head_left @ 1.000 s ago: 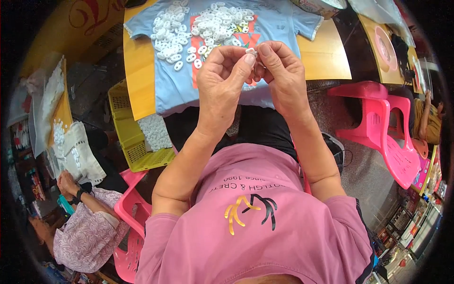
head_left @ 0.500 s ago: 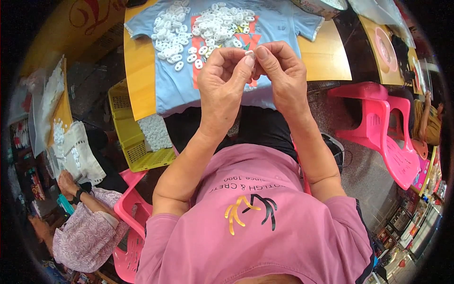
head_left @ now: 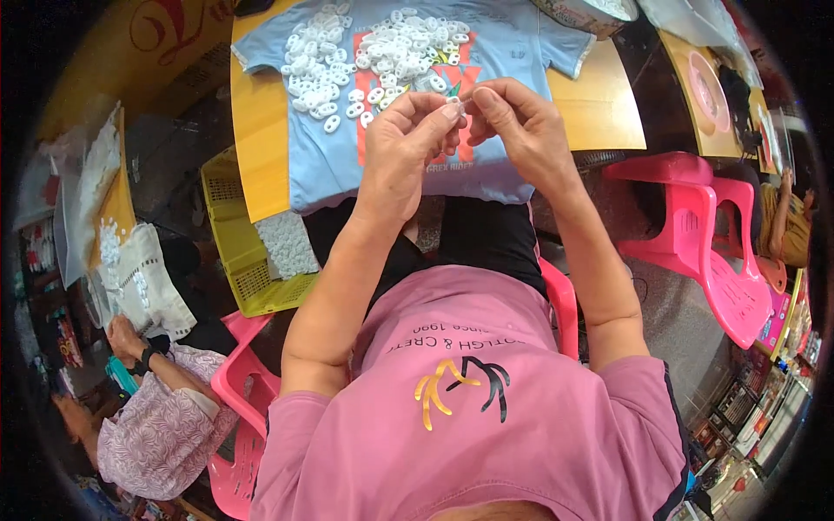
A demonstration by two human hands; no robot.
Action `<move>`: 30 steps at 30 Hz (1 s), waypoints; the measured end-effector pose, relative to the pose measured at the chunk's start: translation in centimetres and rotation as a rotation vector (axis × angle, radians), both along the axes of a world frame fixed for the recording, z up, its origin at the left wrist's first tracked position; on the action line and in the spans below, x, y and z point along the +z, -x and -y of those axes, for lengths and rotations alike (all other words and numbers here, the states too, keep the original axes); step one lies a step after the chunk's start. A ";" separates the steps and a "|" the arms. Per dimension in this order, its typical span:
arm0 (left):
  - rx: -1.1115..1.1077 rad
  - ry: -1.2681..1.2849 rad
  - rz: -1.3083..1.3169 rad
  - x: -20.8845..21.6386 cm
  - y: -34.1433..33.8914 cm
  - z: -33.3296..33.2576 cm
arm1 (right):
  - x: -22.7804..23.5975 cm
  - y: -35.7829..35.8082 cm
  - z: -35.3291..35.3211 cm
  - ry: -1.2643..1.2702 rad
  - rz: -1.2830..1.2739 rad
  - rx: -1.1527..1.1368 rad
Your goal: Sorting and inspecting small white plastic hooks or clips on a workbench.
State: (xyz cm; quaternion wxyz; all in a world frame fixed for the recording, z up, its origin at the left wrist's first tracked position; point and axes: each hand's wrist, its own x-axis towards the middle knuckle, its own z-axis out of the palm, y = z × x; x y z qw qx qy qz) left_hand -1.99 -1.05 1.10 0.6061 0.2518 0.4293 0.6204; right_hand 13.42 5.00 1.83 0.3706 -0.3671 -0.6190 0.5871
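Above the near part of a light blue T-shirt [head_left: 326, 169] spread on the table, my two hands meet fingertip to fingertip. Thumb and fingers of my left hand [head_left: 401, 148] pinch a small white plastic piece [head_left: 453, 101]. My right hand [head_left: 526, 130] is closed in a pinch beside it; something thin shows at its fingertips, too small to name. Just beyond lie a heap of white oval two-holed pieces [head_left: 404, 48] and a second heap [head_left: 314, 65] to its left. A few loose pieces [head_left: 331, 123] lie at the heaps' near edge.
The wooden table [head_left: 599, 108] shows around the shirt. A round tub [head_left: 586, 16] stands at its far right. At the left is a yellow crate [head_left: 221, 208] by more white pieces [head_left: 287, 246]. Pink chairs [head_left: 673, 213] flank me; another person [head_left: 165, 408] sits at left.
My hands have drawn slightly apart at the fingertips, the right one moving a little to the right. The left hand keeps its pinch on the white piece.
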 end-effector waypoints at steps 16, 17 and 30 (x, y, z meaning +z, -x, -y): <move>-0.096 -0.040 0.052 1.7 0.6 1.1 | 3.5 -1.2 -1.5 -0.895 0.370 0.252; -0.093 -0.040 0.050 1.8 0.6 1.1 | 3.6 -1.2 -1.6 -0.943 0.385 0.283; -0.095 -0.079 -0.040 1.8 0.0 1.2 | 2.8 -0.9 -1.1 -0.772 0.295 0.337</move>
